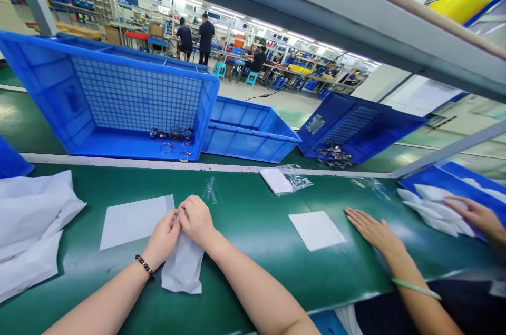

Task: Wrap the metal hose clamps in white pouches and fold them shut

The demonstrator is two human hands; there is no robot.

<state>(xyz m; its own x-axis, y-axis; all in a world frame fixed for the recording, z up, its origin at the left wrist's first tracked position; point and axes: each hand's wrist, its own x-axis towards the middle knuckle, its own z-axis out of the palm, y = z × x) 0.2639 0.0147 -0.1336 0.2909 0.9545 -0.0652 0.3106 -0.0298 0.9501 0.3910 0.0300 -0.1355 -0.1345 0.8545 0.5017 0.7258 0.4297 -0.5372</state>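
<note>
My left hand [163, 237], with a dark beaded bracelet at its wrist, is closed at the top of a white pouch [182, 269]. Against it, my right hand [196, 220] also pinches the pouch's upper end, and its fingers hide that edge. The pouch hangs down toward me over the green work surface [245, 229] and bulges slightly; what is inside is hidden. Just left of my hands lies a flat white sleeve [132, 222]. Beyond my right hand there is a small clear plastic bag [211, 190].
A large blue crate [138, 143] lies on its side with several metal rings [174, 135]. Right of it are another blue crate [253, 140] and a tilted one [363, 129]. White pouches [27, 235] pile up at left. A co-worker's hand [373, 232] rests near a white sheet [317, 230].
</note>
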